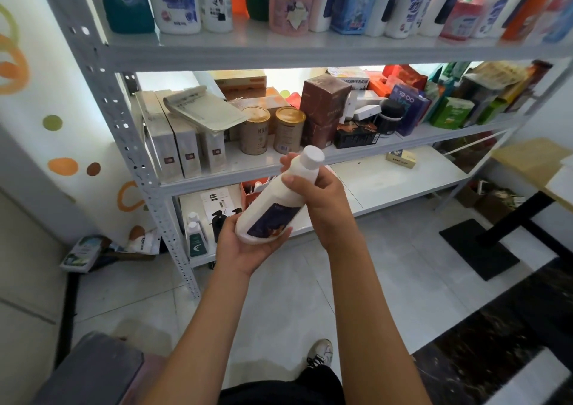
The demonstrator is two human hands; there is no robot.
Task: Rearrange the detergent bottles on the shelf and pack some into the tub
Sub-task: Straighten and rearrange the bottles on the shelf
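Your left hand (245,243) cups the base of a white detergent bottle (277,198), fingers curled under it; your right hand (316,194) wraps its neck below the cap. You hold it tilted before the shelf (235,51), whose top tier carries more bottles.
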